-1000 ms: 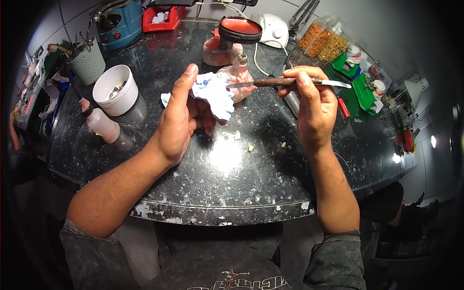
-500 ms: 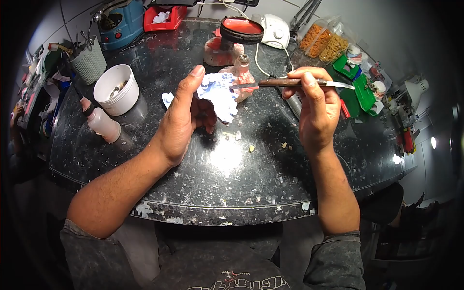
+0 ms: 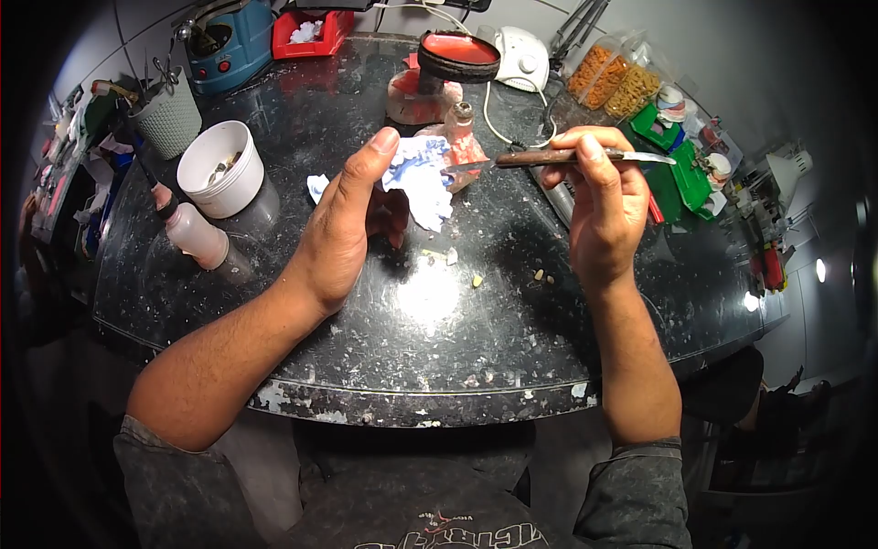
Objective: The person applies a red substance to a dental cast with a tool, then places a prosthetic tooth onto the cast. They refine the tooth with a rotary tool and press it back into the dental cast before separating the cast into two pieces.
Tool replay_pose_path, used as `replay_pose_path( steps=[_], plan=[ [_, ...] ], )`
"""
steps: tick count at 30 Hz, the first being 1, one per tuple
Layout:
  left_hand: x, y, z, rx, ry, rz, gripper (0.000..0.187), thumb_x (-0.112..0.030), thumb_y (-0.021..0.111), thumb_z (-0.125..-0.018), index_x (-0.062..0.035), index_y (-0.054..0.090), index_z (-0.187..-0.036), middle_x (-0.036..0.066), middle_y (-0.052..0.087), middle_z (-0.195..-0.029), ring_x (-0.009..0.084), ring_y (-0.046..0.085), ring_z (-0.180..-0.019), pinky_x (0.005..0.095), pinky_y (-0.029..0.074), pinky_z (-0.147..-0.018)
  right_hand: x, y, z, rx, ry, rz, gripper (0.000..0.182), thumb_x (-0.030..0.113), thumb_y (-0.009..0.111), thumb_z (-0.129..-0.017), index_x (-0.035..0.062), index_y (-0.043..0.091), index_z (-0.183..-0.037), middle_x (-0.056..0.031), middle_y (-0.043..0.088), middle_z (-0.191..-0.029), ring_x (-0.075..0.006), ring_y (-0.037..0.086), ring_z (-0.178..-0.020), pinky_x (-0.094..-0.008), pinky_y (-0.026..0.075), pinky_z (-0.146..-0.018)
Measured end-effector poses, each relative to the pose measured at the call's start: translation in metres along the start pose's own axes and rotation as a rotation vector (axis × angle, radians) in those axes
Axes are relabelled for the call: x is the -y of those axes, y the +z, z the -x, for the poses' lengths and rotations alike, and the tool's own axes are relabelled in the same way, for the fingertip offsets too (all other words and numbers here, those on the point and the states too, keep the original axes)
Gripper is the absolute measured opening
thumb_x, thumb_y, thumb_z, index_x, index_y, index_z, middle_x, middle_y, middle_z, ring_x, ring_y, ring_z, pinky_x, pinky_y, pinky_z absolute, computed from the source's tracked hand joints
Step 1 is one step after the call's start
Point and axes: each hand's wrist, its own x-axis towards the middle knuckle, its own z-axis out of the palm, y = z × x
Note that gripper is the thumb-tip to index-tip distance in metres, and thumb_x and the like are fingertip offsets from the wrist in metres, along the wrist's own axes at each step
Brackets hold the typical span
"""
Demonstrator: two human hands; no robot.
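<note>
My left hand [image 3: 338, 224] holds a crumpled white-and-blue cloth or paper wipe [image 3: 424, 190], thumb raised along its left side and the fingers mostly hidden below. Between the fingers of my right hand [image 3: 605, 206] lies a wax knife [image 3: 540, 158] with a dark wooden handle, held level. Its flat blade points left, the tip right at the wipe's edge, while a curved metal end sticks out to the right. Behind the blade stands a small glass burner [image 3: 462, 135] smeared with pink wax.
A round dark pan of red wax [image 3: 459, 49] stands at the back. On the left are a white tub [image 3: 219, 169] and a squeeze bottle [image 3: 198, 238]. Green bins [image 3: 681, 174] and bags of orange pieces [image 3: 611, 78] sit right. Small yellowish bits [image 3: 476, 281] lie on the black table [image 3: 366, 357].
The knife has slid slightly right with my right hand. My left hand has turned a little, and the wipe shows a different fold.
</note>
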Motion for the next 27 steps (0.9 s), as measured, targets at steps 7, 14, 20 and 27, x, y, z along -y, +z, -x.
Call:
replay_pose_path(
  steps=[7, 14, 20, 27],
  plan=[
    [-0.0053, 0.0082, 0.0018, -0.019, 0.051, 0.032, 0.057, -0.064, 0.046, -0.093, -0.0092, 0.056, -0.108, 0.000, 0.052, -0.075, 0.0076, 0.048, -0.068, 0.0223, 0.041, -0.066, -0.0006, -0.0030, -0.0008, -0.011, 0.003, 0.011, 0.021, 0.017, 0.054, -0.097, -0.0025, 0.062, -0.099, -0.0099, 0.065, -0.091, -0.0149, 0.062, -0.075, -0.0283, 0.051, -0.073],
    [-0.0046, 0.0056, 0.0008, -0.005, 0.039, -0.004, 0.059, -0.064, 0.040, -0.094, -0.0093, 0.059, -0.106, -0.001, 0.054, -0.075, 0.0069, 0.049, -0.067, 0.0219, 0.041, -0.064, -0.0008, -0.0028, -0.0009, -0.033, -0.007, 0.036, 0.021, 0.017, 0.054, -0.098, -0.0025, 0.062, -0.100, -0.0100, 0.065, -0.091, -0.0148, 0.063, -0.076, -0.0288, 0.052, -0.074],
    [-0.0056, 0.0024, 0.0001, 0.026, 0.015, -0.015, 0.059, -0.066, 0.043, -0.091, -0.0121, 0.060, -0.106, 0.004, 0.065, -0.089, 0.0111, 0.058, -0.081, 0.0277, 0.042, -0.069, -0.0009, -0.0038, -0.0014, -0.020, 0.005, 0.015, 0.021, 0.017, 0.055, -0.098, -0.0027, 0.062, -0.100, -0.0107, 0.066, -0.092, -0.0152, 0.063, -0.077, -0.0289, 0.052, -0.075],
    [-0.0041, 0.0017, -0.0005, 0.012, 0.003, 0.000, 0.059, -0.067, 0.041, -0.091, -0.0123, 0.061, -0.104, 0.004, 0.065, -0.087, 0.0114, 0.057, -0.077, 0.0277, 0.042, -0.067, -0.0005, -0.0025, -0.0007, -0.007, 0.018, 0.004, 0.021, 0.017, 0.054, -0.098, -0.0030, 0.062, -0.100, -0.0109, 0.066, -0.092, -0.0152, 0.064, -0.078, -0.0290, 0.052, -0.075]
  ],
)
